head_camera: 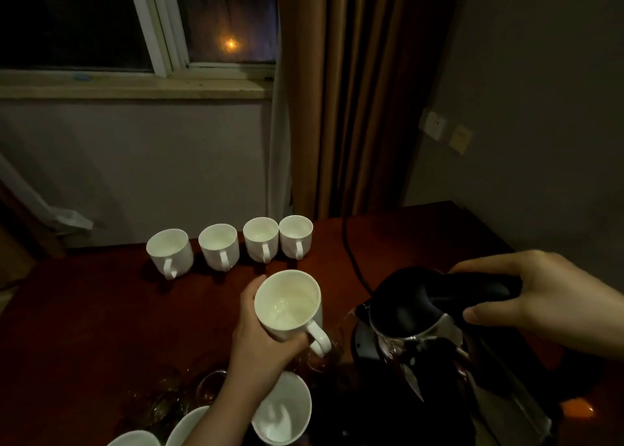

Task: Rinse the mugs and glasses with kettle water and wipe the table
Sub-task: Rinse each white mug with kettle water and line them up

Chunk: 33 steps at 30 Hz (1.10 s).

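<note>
Mug point(287, 302) sits in the left hand point(260, 337), fingers and thumb curled round its body, held above the worktop point(84, 310) with its mouth tilted toward the camera and its handle pointing down to the right. A little water shows inside it. The right hand point(540, 297) has its grip closed round the black handle of the kettle point(422, 314), thumb underneath, fingers over the top; the kettle is tipped with its spout toward the mug, just beside it, over its dark base point(361, 344).

Four more mugs point(216, 246) stand upright in a row at the far edge of the worktop, handles toward the camera. Three further mugs point(283, 408) lie at the near edge, under the left forearm. Glasses point(209, 383) stand just left of them, dim and hard to count. A black cord point(351, 253) runs from the base toward the curtain point(337, 91). A window point(152, 23) is behind, dark outside.
</note>
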Each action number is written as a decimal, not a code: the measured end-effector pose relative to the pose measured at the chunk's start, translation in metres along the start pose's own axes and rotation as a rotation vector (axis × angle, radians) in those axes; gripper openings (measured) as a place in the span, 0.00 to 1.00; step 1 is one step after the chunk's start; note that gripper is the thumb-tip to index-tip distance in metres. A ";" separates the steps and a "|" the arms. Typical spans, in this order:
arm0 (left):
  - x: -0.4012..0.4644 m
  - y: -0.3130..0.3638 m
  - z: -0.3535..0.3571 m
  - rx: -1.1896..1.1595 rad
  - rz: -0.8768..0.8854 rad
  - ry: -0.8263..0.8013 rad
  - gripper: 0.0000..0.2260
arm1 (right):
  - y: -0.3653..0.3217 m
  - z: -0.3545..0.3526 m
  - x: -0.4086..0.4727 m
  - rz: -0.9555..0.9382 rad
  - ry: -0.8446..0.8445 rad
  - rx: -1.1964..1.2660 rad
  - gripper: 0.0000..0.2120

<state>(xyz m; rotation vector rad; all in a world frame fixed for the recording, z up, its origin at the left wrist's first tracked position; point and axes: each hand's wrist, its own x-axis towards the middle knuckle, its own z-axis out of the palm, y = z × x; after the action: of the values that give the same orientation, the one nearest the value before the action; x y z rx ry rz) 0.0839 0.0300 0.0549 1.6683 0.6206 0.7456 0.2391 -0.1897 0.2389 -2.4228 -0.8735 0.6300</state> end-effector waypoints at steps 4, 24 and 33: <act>0.005 0.001 -0.012 -0.001 0.023 0.057 0.38 | 0.029 0.010 -0.007 0.030 0.188 0.251 0.18; 0.005 -0.001 -0.028 0.056 0.006 0.116 0.40 | 0.062 0.130 0.020 0.133 0.758 0.553 0.21; 0.005 -0.005 -0.032 0.075 -0.018 0.107 0.39 | 0.074 0.122 0.011 0.119 0.656 0.522 0.24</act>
<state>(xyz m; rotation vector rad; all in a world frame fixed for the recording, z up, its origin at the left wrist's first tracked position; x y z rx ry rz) 0.0636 0.0552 0.0558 1.6970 0.7461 0.8112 0.2112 -0.1982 0.0990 -1.9979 -0.2496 0.0546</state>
